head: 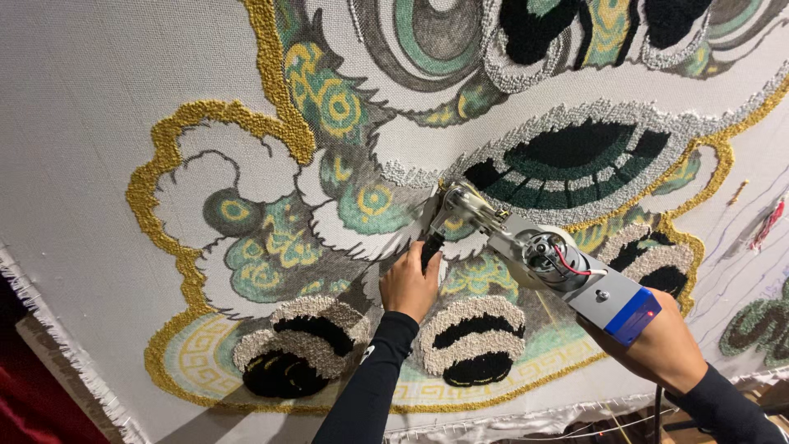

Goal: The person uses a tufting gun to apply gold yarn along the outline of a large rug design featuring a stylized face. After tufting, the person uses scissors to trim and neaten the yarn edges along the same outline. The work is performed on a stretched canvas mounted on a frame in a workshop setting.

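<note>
Tufting gun (538,255), a grey metal tool with an exposed round motor, red and black wires and a blue block at its rear end, lies slanted across the lower middle of the view, its needle end pressed against a large stretched off-white backing cloth (74,123). The left hand (409,285), in a black long sleeve, has its grip closed around the gun's short black front handle just below the needle end. The right hand (662,345), also black-sleeved, sits under the rear of the gun by the blue block; its fingers are hidden behind the tool, so how far that grip is closed cannot be told, though it bears the gun's rear end.

The cloth carries a partly tufted lion-like design: looped gold outlines (177,123) curl on the left, green and yellow swirls (329,94) fill the upper middle, and a black-and-dark-green mouth shape (575,160) ringed in grey and white loops lies just above the gun. Two cream-and-black tufted paws (296,345) sit low on the cloth, on either side of the left forearm. Loose red and white yarn strands (768,222) hang at the right edge. A frayed white cloth border (49,329) runs down the lower left beside dark red fabric (25,395).
</note>
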